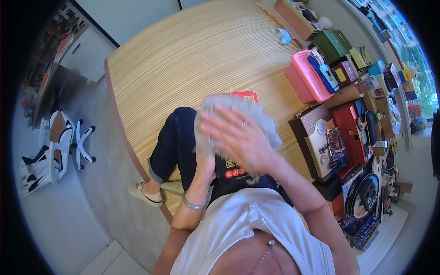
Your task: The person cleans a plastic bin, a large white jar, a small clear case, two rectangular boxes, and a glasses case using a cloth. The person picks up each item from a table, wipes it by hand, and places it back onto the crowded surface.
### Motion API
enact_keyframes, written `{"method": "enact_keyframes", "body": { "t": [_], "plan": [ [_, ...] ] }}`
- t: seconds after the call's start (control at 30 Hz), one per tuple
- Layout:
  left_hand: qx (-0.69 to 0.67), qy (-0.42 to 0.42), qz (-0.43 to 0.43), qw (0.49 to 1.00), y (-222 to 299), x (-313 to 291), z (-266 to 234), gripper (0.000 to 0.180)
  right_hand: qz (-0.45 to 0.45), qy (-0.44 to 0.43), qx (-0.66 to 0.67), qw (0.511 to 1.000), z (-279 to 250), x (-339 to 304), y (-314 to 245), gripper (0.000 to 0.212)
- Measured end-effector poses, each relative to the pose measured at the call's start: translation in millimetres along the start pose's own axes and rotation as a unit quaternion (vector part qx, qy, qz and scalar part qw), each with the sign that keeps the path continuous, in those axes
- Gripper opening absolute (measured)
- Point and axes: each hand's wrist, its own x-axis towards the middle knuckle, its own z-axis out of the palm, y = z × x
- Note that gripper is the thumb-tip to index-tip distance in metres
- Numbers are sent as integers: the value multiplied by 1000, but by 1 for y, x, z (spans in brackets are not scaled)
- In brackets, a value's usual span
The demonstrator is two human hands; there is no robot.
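A grey fluffy cloth (268,130) with frayed edges is in front of me above my lap. Flat across its top lies my right hand (236,135), its fingers stretched out, slightly apart and somewhat smeared by motion; a ring is on one finger. My left hand (206,166) comes up from below against the near left side of the cloth, which hides its fingers. Under the cloth, on my lap, a black item (229,178) with red round marks shows in part; whether it is a bag or a garment I cannot tell. A red flat item (247,95) peeks out behind the cloth.
I sit on a slatted mat (192,59). To the right stand a pink bin (305,78), an open brown case (316,142), a green box (332,45) and many small goods. A blue face mask (284,36) lies far back. Left is a white swivel chair (57,146).
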Motion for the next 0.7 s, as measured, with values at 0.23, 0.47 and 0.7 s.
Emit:
{"method": "enact_keyframes", "body": {
  "t": [0.23,0.47,0.7],
  "plan": [
    [-67,-13,13,998,20,-2,18,45,215,84,234,944,3,20,57,54],
    [-95,71,113,987,33,18,3,51,234,123,396,879,11,-28,-7,57],
    [-74,167,221,958,11,27,18,62,330,369,480,725,25,-39,-6,26]
  ]
}}
